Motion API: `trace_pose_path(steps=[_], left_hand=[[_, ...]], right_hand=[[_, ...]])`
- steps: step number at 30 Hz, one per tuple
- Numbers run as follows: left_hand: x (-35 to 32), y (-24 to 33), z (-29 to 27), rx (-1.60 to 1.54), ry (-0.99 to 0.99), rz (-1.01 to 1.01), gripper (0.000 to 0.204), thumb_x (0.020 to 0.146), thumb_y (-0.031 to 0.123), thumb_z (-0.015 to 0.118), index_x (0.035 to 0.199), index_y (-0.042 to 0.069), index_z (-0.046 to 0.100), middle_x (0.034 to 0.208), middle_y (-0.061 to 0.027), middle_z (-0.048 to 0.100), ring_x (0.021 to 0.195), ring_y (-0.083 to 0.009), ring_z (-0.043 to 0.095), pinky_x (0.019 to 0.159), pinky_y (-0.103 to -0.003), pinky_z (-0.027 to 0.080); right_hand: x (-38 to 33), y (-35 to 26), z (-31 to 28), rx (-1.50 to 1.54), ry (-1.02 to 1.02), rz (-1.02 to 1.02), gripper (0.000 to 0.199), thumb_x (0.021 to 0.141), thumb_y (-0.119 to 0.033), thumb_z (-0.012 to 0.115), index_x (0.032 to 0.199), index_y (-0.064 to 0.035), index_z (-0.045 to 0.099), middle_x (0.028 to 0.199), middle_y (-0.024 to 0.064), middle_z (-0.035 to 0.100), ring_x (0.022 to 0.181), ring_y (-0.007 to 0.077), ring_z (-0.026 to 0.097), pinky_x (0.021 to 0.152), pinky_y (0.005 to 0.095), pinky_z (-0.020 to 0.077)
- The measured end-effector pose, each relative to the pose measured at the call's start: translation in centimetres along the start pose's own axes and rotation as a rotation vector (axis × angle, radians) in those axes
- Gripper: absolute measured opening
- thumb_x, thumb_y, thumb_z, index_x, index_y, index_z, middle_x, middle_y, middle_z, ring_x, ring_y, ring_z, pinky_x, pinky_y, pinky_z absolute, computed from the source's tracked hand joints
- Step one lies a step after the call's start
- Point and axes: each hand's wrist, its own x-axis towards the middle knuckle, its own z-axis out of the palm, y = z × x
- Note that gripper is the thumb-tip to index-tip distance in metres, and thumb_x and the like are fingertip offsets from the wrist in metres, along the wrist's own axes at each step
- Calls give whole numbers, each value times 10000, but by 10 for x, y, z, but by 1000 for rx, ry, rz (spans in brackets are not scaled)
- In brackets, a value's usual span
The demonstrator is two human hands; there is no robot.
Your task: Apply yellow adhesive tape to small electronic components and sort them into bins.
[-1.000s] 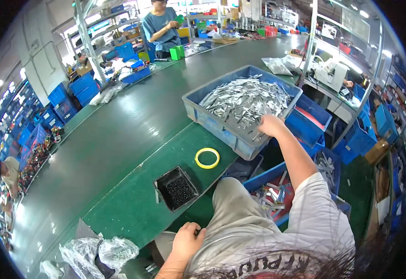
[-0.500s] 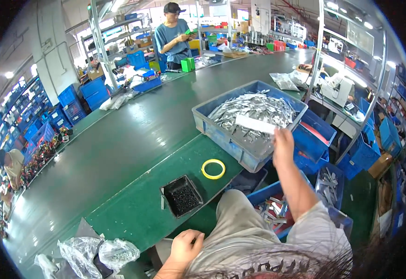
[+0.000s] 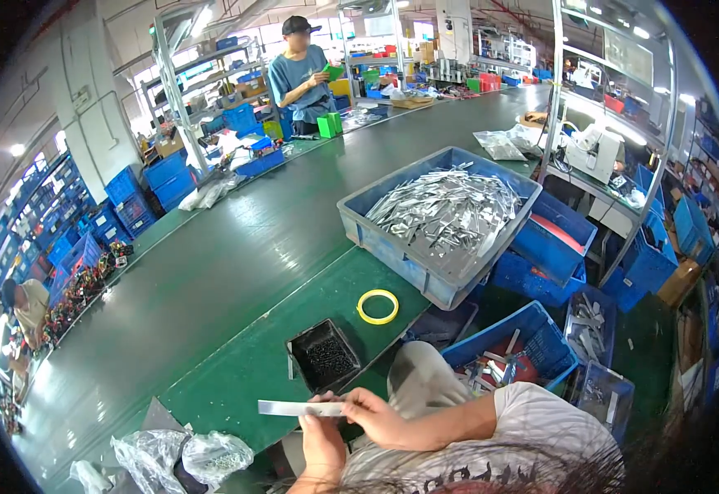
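Note:
Both my hands meet low in front of me on a flat silvery metal strip. My right hand pinches its right end, while my left hand grips it from below near that same end. The strip's free end points left over the green table edge. Just beyond my hands stands a black square tray of small dark parts. To the tray's right lies a yellow ring-shaped roll. A large blue bin heaped with similar metal strips rests farther off to the right.
Clear plastic bags lie at the lower left. Blue crates with strips stand beside my right leg. A long dark conveyor belt runs past the green work surface. Across it, a co-worker stands holding something green.
My right hand has come from above the big bin down and left to my left hand, carrying the metal strip. My left hand has closed on the strip.

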Motion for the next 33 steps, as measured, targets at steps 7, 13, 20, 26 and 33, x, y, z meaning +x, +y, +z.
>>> trace_pose_path(steps=[7, 13, 20, 26, 33], left_hand=[[5, 31, -3, 91, 193, -134, 205, 1009, 259, 464, 951, 67, 507, 735, -65, 537, 625, -188, 554, 553, -332, 500], [11, 22, -28, -105, -115, -123, 197, 982, 195, 527, 948, 7, 578, 747, -119, 625, 601, -198, 608, 543, -323, 519], [5, 14, -10, 48, -119, -268, 223, 1011, 142, 475, 1187, 13, 521, 834, -171, 668, 731, -254, 666, 725, -391, 553], [8, 9, -16, -21, -241, -383, 123, 1003, 120, 486, 1052, 22, 543, 964, -172, 675, 824, -247, 670, 762, -388, 556], [7, 28, -9, -47, -325, -478, 91, 889, 3, 535, 969, 2, 578, 940, -157, 654, 766, -218, 649, 702, -351, 549]], right_hand=[[0, 2, -13, -525, -371, 179, 235, 931, -242, 661, 1017, -30, 606, 947, 31, 639, 879, 105, 563, 781, 287, 467], [38, -73, -41, -893, -214, -196, 188, 845, -88, 700, 999, -15, 620, 985, 90, 607, 918, 189, 610, 824, 326, 493], [134, -63, -122, -1653, 250, -632, 198, 844, -198, 684, 962, -43, 647, 965, 136, 643, 972, 318, 600, 888, 437, 440], [127, -59, -137, -1652, 192, -686, 132, 887, -182, 645, 860, -61, 600, 892, 95, 649, 915, 317, 595, 906, 452, 410], [48, -102, -88, -1133, -238, -718, 73, 951, -68, 534, 954, 0, 506, 729, 72, 521, 563, 140, 443, 536, 288, 380]])
